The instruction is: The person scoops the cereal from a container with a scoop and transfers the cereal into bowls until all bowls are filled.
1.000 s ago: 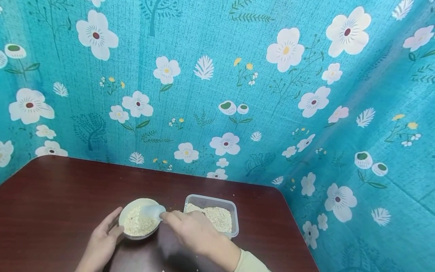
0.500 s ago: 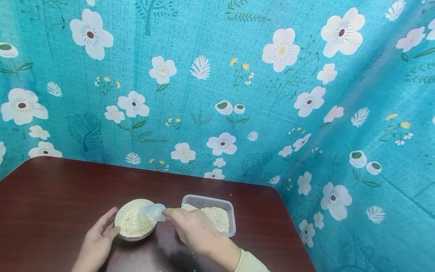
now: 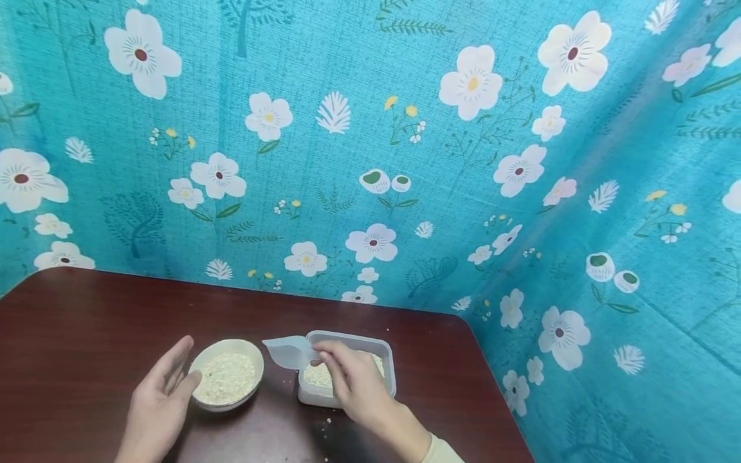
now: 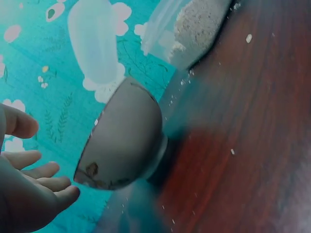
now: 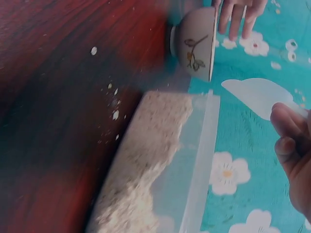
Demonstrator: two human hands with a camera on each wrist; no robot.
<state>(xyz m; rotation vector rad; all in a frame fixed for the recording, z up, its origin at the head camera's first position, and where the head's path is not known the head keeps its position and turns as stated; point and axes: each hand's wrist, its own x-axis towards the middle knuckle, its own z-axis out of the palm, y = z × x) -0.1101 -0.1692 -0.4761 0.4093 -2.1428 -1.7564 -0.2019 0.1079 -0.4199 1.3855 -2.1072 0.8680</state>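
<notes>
A white bowl (image 3: 234,346) with a flower drawn on its outside (image 5: 197,43) stands on the table, holding pale oat flakes (image 3: 227,378). Beside its left side is my left hand (image 3: 159,399), fingers extended; the left wrist view shows a gap between this hand (image 4: 29,194) and the bowl (image 4: 124,133). My right hand (image 3: 359,386) pinches the handle of a translucent plastic scoop (image 3: 285,352), raised between the bowl and a clear rectangular container (image 3: 318,397). In the right wrist view the scoop (image 5: 262,97) appears above the container's rim. Oat flakes (image 5: 146,141) partly fill the container.
Loose flakes (image 3: 329,420) lie scattered on the dark red-brown table (image 3: 104,334) around the container and bowl. Behind and to the right of the table hangs a turquoise flowered cloth (image 3: 324,193).
The scoop has left the bowl and moved right with my right hand, toward the container. My left hand's fingers have come off the bowl. The head view has shifted slightly.
</notes>
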